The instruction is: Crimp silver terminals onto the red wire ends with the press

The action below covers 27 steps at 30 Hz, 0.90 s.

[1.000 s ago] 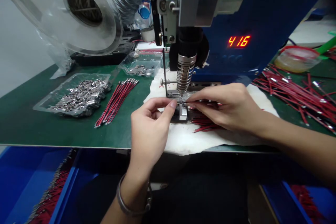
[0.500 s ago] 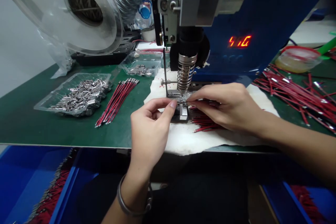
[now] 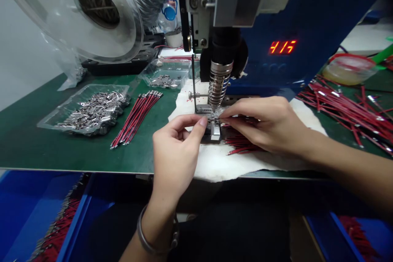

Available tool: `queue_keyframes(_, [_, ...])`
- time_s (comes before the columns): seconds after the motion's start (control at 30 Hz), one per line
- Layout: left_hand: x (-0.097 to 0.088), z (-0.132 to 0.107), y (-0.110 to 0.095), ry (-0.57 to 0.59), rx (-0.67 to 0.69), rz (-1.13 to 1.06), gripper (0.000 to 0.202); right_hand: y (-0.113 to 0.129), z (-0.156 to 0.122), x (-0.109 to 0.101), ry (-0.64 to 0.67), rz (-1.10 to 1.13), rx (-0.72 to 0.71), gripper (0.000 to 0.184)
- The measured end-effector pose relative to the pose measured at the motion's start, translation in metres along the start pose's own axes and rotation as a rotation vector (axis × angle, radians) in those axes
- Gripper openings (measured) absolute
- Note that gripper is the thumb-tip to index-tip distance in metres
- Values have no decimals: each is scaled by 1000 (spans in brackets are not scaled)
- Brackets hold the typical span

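Observation:
My left hand (image 3: pixel 179 147) is closed in a pinch. Thumb and forefinger meet on a small metal part (image 3: pixel 211 120) at the machine's little work rest (image 3: pixel 215 132). From the other side my right hand (image 3: pixel 264 125) pinches what looks like a thin wire, its end at the same spot; the fingers hide most of it. Just above both fingertips stands the spring-wrapped tip (image 3: pixel 217 86) of the machine head. Red and black wires (image 3: pixel 241 144) lie on white paper (image 3: pixel 215 168) beneath my right hand.
Left are a clear tray of small metal parts (image 3: pixel 95 110), a bundle of red-black wires (image 3: pixel 136 118) and a second clear tray (image 3: pixel 167 77). At right lies a wire heap (image 3: pixel 350 110) near a tub (image 3: pixel 348 69). The blue machine (image 3: pixel 294 12) has a red display. Blue bins (image 3: pixel 73 229) sit below.
Both hands keep the same pinch at the work rest, almost unmoved. The view has shifted slightly, and the red digits on the display look different.

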<state>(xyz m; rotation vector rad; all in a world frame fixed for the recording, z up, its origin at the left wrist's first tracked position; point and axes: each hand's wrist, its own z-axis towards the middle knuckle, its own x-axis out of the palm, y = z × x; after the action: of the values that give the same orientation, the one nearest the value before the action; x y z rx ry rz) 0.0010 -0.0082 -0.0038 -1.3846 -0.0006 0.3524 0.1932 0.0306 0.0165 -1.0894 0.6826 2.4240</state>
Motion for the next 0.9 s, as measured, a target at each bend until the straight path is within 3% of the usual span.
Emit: queue_keyframes(0.9, [0, 0, 2, 11, 4, -7, 23, 0, -1, -1, 14, 19, 23, 15])
